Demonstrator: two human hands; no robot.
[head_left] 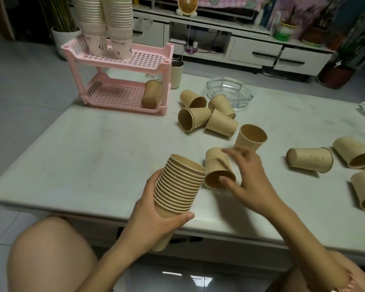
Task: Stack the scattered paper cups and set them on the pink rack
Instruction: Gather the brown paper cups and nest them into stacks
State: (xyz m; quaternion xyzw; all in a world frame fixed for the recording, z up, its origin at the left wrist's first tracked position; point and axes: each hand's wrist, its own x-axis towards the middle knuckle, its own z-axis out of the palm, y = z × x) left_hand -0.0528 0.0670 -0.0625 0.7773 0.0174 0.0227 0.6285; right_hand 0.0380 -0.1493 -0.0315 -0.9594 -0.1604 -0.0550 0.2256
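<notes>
— Left hand (156,209) wrapped round the nested stack of brown cups (180,186), fingers closed on the lower walls, thumb pressed across the front just under the lowest rim. Tilted, mouth pointing up and away toward the right hand.

— And the right hand (249,178)?

— Half open around a single cup (218,169) lying on its side on the white table (93,157). Thumb tip hooked inside the mouth, fingers draped over the upper wall. Pinched, but whether lifted clear of the table, impossible to tell.

— Risks from here?

— Crushing the rim with that thumb-inside pinch; a dented mouth likely to jam instead of seating. Also a skewed entry into the tilted stack, catching on the top rim. And a knock: an upright cup (252,138) just beyond the right fingertips, easily toppled on the lift.

— The stack itself?

— Tall, gripped only near the base, so liable to splay or shed upper cups if tipped further.

— Much left?

— Plenty. A cluster of four cups (207,114) farther beyond the fingers, more off to the right (310,160). Pink rack (122,60) well away past the left hand, upper shelf already carrying white cup towers (105,20), one brown cup (151,94) lying on the lower shelf.
</notes>
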